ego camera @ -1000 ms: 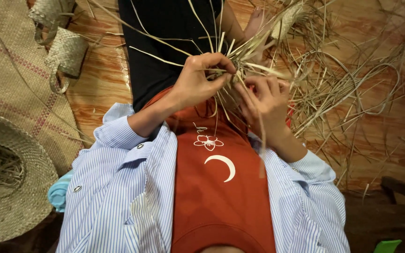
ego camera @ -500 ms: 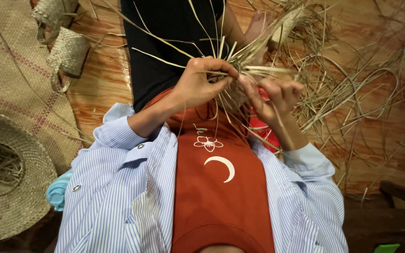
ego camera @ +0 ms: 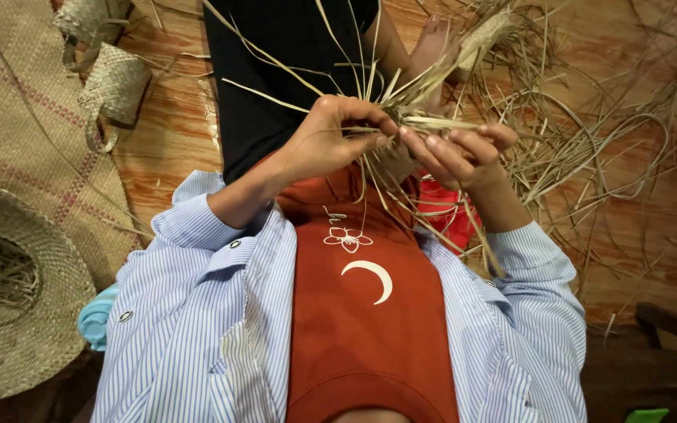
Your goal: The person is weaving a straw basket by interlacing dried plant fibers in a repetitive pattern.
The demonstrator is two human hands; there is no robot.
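Both hands meet over the lap: left hand [ego camera: 327, 145] and right hand [ego camera: 460, 153] fingers pinch a cluster of dried straw strips [ego camera: 401, 117] (loose ends fanning upward), beside a woven hat [ego camera: 9, 313].

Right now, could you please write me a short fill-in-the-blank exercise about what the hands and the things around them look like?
1. The left hand and right hand both pinch a bundle of dry ____ strands.
2. The woven hat lies on the person's ____ side.
3. The floor is made of ____.
4. The striped shirt is open over a ____ top.

Missing words: straw; left; wood; red
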